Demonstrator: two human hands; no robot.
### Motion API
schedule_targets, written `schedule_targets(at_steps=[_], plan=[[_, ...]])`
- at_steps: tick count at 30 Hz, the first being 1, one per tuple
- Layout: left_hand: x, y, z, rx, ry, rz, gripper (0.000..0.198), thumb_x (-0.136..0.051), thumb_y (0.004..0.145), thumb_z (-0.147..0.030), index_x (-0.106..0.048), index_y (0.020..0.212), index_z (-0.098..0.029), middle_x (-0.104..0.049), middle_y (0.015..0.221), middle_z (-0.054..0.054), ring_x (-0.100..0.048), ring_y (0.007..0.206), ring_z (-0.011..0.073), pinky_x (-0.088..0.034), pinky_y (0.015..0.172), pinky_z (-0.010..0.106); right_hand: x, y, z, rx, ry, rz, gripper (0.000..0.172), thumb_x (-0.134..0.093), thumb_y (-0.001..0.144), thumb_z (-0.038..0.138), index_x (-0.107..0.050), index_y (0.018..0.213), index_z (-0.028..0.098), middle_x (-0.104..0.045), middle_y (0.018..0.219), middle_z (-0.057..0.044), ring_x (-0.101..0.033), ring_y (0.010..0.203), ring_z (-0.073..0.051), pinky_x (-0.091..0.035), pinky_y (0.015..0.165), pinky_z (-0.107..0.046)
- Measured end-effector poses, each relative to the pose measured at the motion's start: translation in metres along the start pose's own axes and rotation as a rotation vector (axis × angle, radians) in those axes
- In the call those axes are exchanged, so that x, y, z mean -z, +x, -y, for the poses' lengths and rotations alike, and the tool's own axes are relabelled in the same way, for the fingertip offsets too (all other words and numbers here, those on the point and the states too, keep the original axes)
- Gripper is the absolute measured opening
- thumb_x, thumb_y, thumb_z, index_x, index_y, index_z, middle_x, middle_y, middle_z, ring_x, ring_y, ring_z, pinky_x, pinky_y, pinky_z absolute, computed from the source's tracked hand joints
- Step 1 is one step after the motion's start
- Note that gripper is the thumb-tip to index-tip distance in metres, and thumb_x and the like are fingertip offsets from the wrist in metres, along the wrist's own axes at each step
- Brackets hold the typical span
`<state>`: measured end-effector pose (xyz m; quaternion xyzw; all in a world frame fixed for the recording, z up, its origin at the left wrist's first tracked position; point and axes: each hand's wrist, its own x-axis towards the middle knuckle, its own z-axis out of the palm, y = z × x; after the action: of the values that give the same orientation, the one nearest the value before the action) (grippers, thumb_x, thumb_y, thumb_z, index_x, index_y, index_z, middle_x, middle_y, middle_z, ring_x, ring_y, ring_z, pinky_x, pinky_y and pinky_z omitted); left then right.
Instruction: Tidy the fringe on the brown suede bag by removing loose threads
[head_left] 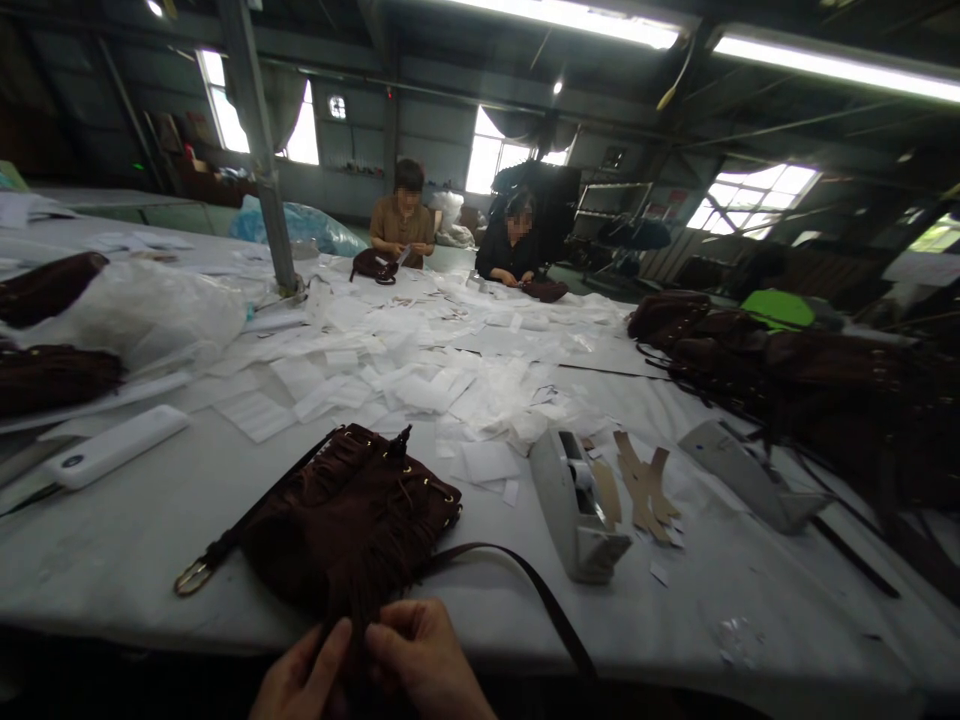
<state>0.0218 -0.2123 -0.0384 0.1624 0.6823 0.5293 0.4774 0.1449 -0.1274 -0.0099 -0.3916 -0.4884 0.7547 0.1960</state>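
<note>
A dark brown suede fringed bag (352, 520) lies on the table's near edge, its strap (517, 575) looping to the right and a strap end with a brass buckle (193, 577) trailing to the left. My left hand (300, 680) and my right hand (424, 660) are at the bottom of the view, both pinching the bag's hanging fringe (358, 625) at its near side. The fingers of both hands are closed on the fringe strands.
A grey tape dispenser (574, 505) and tan tape strips (645, 490) lie to the right. White paper slips (420, 370) litter the table (112, 560). More brown bags (787, 365) are piled right and left. Two people work at the far end. A white flat device (116, 445) lies left.
</note>
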Motion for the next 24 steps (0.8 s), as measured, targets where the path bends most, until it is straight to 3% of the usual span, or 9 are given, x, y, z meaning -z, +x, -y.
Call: schedule_targets(at_steps=[4, 8, 12, 14, 17, 21, 24], plan=[[-0.002, 0.007, -0.004, 0.046, -0.164, 0.086, 0.044, -0.079, 0.060, -0.050, -0.071, 0.083, -0.014, -0.069, 0.060, 0.001, -0.060, 0.055, 0.0163, -0.047, 0.051, 0.022, 0.001, -0.003, -0.002, -0.078, 0.151, 0.036, 0.044, -0.080, 0.053, 0.043, -0.062, 0.077, 0.010, -0.064, 0.059, -0.002, -0.057, 0.048, -0.011, -0.038, 0.044, -0.020], [0.003, 0.015, -0.001, 0.168, -0.286, 0.194, 0.033, -0.081, 0.062, -0.043, -0.069, 0.072, -0.014, -0.063, 0.054, -0.002, -0.049, 0.044, 0.0067, -0.039, 0.044, 0.016, 0.013, 0.000, -0.013, -0.088, 0.285, -0.041, 0.069, -0.082, 0.049, 0.052, -0.053, 0.097, 0.012, -0.068, 0.061, -0.003, -0.058, 0.045, -0.011, -0.036, 0.040, -0.018], [0.003, 0.013, 0.003, 0.199, -0.304, 0.222, 0.034, -0.082, 0.061, -0.041, -0.070, 0.076, -0.013, -0.068, 0.063, 0.002, -0.055, 0.049, 0.0082, -0.042, 0.047, 0.016, 0.016, 0.000, -0.015, -0.059, 0.120, -0.005, 0.062, -0.065, 0.062, 0.070, -0.059, 0.080, 0.012, -0.058, 0.047, 0.002, -0.046, 0.033, -0.007, -0.027, 0.035, -0.018], [-0.001, 0.010, 0.004, 0.187, -0.297, 0.211, 0.038, -0.082, 0.060, -0.043, -0.070, 0.081, -0.013, -0.069, 0.064, 0.004, -0.055, 0.047, 0.0087, -0.040, 0.043, 0.017, 0.011, -0.001, -0.016, -0.048, 0.011, -0.010, 0.063, -0.055, 0.066, 0.076, -0.059, 0.065, 0.013, -0.053, 0.043, 0.003, -0.042, 0.033, -0.006, -0.025, 0.035, -0.019], [-0.008, 0.004, 0.000, 0.113, -0.224, 0.142, 0.049, -0.081, 0.058, -0.049, -0.069, 0.089, -0.013, -0.066, 0.056, 0.001, -0.051, 0.041, 0.0081, -0.036, 0.038, 0.016, 0.003, -0.004, -0.020, 0.016, -0.040, -0.044, 0.058, -0.064, 0.062, 0.071, -0.061, 0.061, 0.013, -0.057, 0.051, 0.001, -0.049, 0.044, -0.008, -0.032, 0.043, -0.020], [-0.012, -0.001, -0.008, -0.010, -0.028, 0.062, 0.046, -0.074, 0.060, -0.059, -0.064, 0.067, -0.014, -0.057, 0.044, -0.002, -0.046, 0.036, 0.0078, -0.032, 0.036, 0.016, 0.001, -0.005, -0.023, 0.037, -0.015, -0.194, 0.052, -0.073, 0.057, 0.064, -0.063, 0.068, 0.014, -0.057, 0.055, 0.002, -0.049, 0.051, -0.010, -0.035, 0.049, -0.021], [-0.007, 0.000, -0.009, -0.021, -0.006, 0.026, 0.048, -0.070, 0.061, -0.062, -0.058, 0.062, -0.016, -0.054, 0.041, -0.004, -0.043, 0.032, 0.0077, -0.029, 0.034, 0.017, 0.005, -0.006, -0.018, 0.022, 0.002, -0.188, 0.055, -0.070, 0.058, 0.067, -0.062, 0.068, 0.014, -0.053, 0.053, 0.004, -0.041, 0.045, -0.007, -0.030, 0.045, -0.021]])
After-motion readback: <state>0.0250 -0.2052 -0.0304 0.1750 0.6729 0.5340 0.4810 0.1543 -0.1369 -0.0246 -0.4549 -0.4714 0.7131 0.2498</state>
